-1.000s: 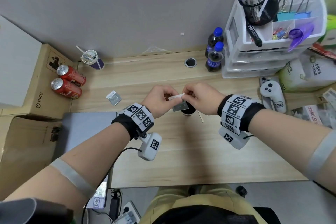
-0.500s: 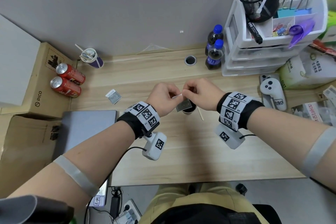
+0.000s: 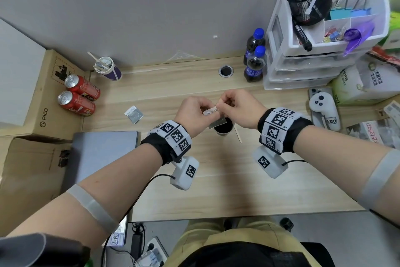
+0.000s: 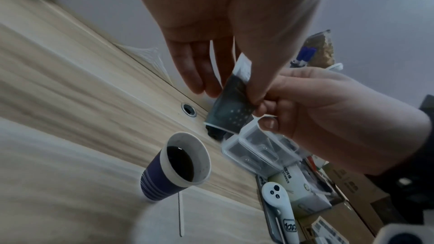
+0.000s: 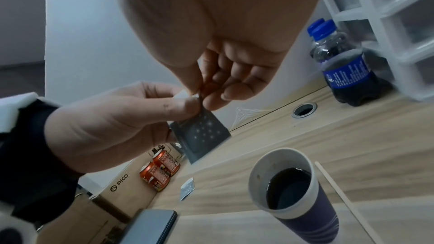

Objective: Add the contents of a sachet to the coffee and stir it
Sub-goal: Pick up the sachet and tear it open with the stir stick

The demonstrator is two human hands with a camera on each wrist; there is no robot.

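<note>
A small grey sachet [image 3: 217, 123] with a white top strip hangs just above a purple paper cup of black coffee [image 3: 224, 130]. My left hand [image 3: 201, 110] pinches the sachet's top from the left, and my right hand [image 3: 225, 104] pinches the same edge from the right. In the left wrist view the sachet [image 4: 231, 107] hangs over the cup [image 4: 178, 166], a little behind it. The right wrist view shows thumb and fingers of both hands meeting on the sachet [image 5: 202, 133] beside the cup [image 5: 288, 183]. A wooden stirrer [image 3: 238, 135] lies flat on the desk right of the cup.
Another sachet [image 3: 134, 114] lies on the desk to the left. Two red cans [image 3: 78, 97] rest on a cardboard box, with a purple cup of used stirrers [image 3: 108, 68] behind them. Two cola bottles [image 3: 254, 61], a white drawer unit [image 3: 303, 65], a white controller [image 3: 322, 108] and a grey laptop [image 3: 101, 154] surround the work spot.
Both hands stay pinched on the sachet's top above the cup and have barely shifted. The white top strip shows more between the fingers than half a second ago.
</note>
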